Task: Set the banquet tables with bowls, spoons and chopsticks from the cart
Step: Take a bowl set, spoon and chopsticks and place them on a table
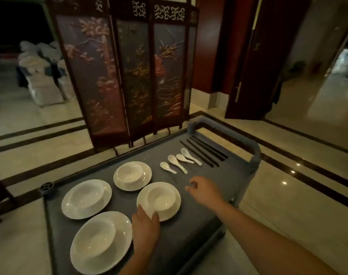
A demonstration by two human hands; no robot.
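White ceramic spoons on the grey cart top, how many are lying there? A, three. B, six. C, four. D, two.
C: four white ceramic spoons lie side by side on the grey cart top, between the white bowls and the black chopsticks.

Dim and warm in here, daylight seeping through the doorway (346,62), ceiling lamps glinting off the polished floor (288,171), edges bowed, right hand (204,188) motion-blurred.
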